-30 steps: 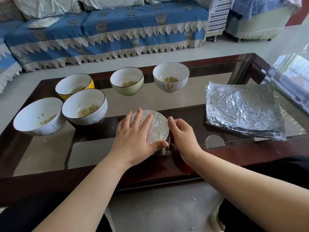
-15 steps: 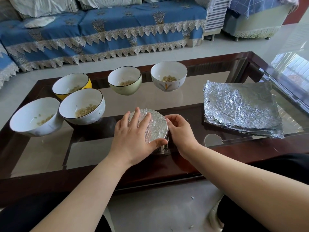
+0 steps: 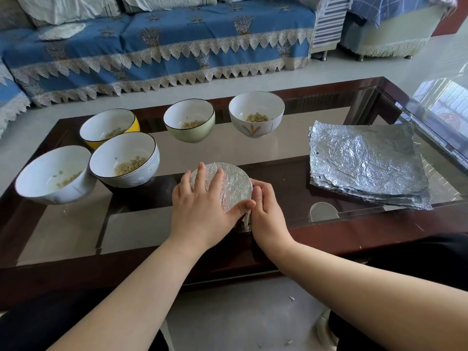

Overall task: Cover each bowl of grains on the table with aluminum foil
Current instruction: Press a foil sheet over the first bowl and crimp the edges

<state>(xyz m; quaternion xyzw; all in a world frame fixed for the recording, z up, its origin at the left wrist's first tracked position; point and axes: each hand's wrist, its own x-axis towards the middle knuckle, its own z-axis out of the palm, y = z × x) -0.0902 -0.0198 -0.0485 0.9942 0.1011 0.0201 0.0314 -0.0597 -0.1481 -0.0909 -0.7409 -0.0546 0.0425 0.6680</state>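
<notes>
The foil-covered bowl sits close to the near edge of the glass tabletop, roughly in the middle left to right. Left hand lies flat on top of it, fingers straight and spread over the foil, thumb reaching across to the right rim. Right hand is tucked against the bowl's right side with its fingers curled onto the foil edge there, pinching it in against the wall. The two hands are touching near the thumb.

Room-wise: there's a bare strip of glass between this bowl and the back row, and a decent gap to the right before the foil stack, which lies near the right end of the tabletop. On the left it's tighter, since the white bowl is just beside the left hand, with another white bowl touching it further left. Behind those are a yellow bowl, a green bowl and a flower bowl, all uncovered with a bit of grain in the bottom.

The foil on the covered bowl is crinkled but pulled fairly flat across the top, shiny, and folded down over the rim on the right. A blue sofa runs behind the table.
</notes>
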